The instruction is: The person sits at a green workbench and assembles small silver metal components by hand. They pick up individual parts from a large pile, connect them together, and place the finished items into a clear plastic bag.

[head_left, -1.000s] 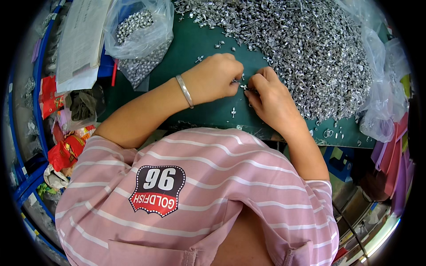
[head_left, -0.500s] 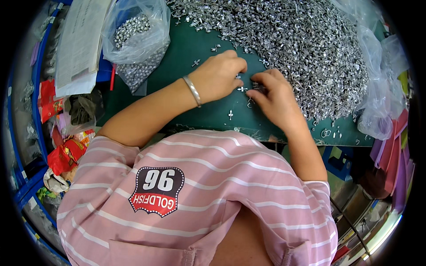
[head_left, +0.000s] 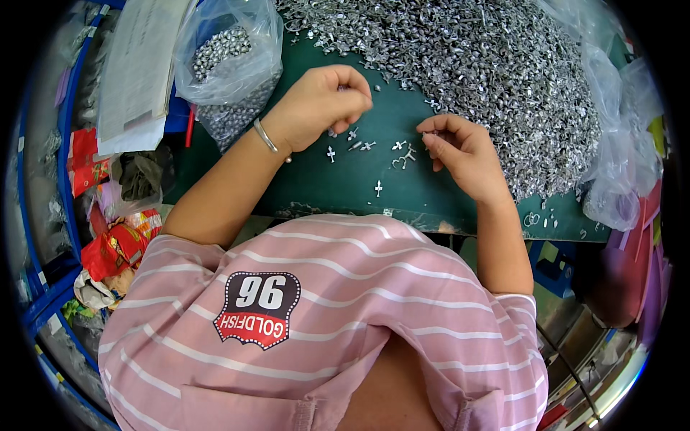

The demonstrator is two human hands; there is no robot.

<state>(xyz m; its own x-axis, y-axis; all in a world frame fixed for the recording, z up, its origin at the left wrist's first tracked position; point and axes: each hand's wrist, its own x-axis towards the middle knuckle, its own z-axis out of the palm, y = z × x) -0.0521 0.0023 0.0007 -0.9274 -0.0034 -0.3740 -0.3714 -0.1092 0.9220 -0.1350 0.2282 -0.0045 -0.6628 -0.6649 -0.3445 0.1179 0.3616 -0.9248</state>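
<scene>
Two bare hands part above a green worktop (head_left: 287,192). The left hand (head_left: 323,104) has swung up and to the left over the last half second, while the right hand (head_left: 467,154) has shifted slightly to the right, widening the gap near the centre of the frame.

That gap now shows a loose cluster of silvery cross-shaped charms: one upright charm (head_left: 331,154) just below the left wrist, two more (head_left: 368,146) at its right, and another (head_left: 399,146) beside a hook-shaped metal piece (head_left: 396,163) near the right fingertips. A lone cross charm (head_left: 379,188), close to the worktop's front edge, lies much where it did. For the work in hand, the separation appears to leave these pieces uncovered and within easy reach of both hands.

The left hand's fingers are curled, their tips close together; whether they hold anything cannot be told. The right thumb and forefinger stand narrowly together, and any small piece between them is too fine to confirm.

A broad heap of silvery metal charms (head_left: 503,93) fills the upper right, opposite a clear plastic bag (head_left: 237,79) of silvery beads (head_left: 221,54) at upper left.
</scene>
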